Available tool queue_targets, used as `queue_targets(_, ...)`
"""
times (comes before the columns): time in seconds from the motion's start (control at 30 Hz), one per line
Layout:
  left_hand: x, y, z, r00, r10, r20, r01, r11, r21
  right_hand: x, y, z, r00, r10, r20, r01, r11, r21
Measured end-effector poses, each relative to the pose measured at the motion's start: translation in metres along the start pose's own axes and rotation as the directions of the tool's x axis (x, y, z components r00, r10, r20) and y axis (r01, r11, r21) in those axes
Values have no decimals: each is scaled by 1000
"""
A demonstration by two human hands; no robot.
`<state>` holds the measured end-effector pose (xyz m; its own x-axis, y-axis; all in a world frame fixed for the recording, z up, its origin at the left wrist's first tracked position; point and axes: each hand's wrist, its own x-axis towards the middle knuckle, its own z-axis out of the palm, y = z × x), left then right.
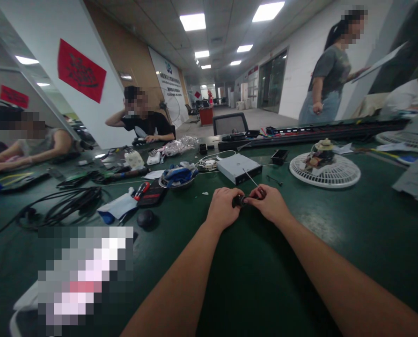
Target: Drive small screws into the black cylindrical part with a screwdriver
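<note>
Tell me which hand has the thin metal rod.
The right hand: the rod slants up from its grip, while the left hand holds a small dark part.

1. Tabletop (180, 229): dark green, plain, paler sheen toward the right.
2. Small handheld part (236, 201): black. Thin rod (251, 179): silvery grey.
3. Disc drive (237, 166): pale grey top, black front.
4. Fan grille (349, 175): white, radiating slat pattern. Motor (324, 145) on it: cream on top, brownish lower down.
5. Mouse (146, 218): black. Coiled cable (64, 216): black too.
6. Crumpled cloth (180, 173): blue with whitish patches.
7. Wall poster (97, 75): red, dark brush-style characters.
8. Standing person's T-shirt (330, 68): charcoal grey; jeans (321, 111), faded blue.
9. Seated person's T-shirt (161, 125): black, white print.
</note>
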<state>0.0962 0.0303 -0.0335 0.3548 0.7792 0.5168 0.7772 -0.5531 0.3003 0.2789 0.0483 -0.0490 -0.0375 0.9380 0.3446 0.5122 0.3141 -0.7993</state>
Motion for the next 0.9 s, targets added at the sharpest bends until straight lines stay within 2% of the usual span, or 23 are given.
queue_targets(0.17, 0, -2, 2, 1000, 22, -12, -23, 1000, -19, -3, -3, 1, 999, -29, 32, 32, 996, -82)
queue_targets(0.4, -1, -4, 2, 1000, 17, -17, -17, 999, -39, -5, -5, -1, 999, -43, -31, 35, 976, -215)
queue_targets(0.67, -1, 4, -1, 1000, 4, 3, -4, 1000, -11, -8, -8, 0, 994, -110, -8, 105, 966, -235)
queue_targets(0.77, 0, 6, -2, 998, -65, -10, 65, 997, 47, -8, -9, 0, 991, -133, 5, 131, 964, -230)
queue_targets(0.9, 1, 0, 0, 960, -254, -115, 266, 958, 104, -5, -7, -2, 995, -102, -7, 98, 972, -213)
